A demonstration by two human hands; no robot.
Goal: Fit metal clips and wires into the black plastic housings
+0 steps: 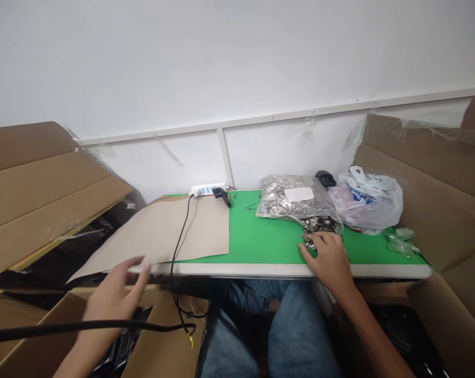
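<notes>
My left hand [113, 291] hovers above an open cardboard box [158, 336] holding dark parts. Its thumb and fingers are apart, slightly blurred, and nothing shows between them. On the green mat [261, 241], my right hand [330, 260] reaches the near side of a pile of small metal parts [320, 224]. The thumb is spread away from the bent fingers, whose tips are at the pile. Behind the pile lies a clear plastic bag [279, 197] full of similar small silvery pieces, with a white label [299, 194].
A brown paper sheet [206, 231] covers the table's left part. A black cable [178, 241] runs from a power strip [209, 189] past the table edge. A black device [222, 197], a white plastic bag [367, 205] and crumpled clear plastic [402, 241] also lie there. Cardboard flaps flank both sides.
</notes>
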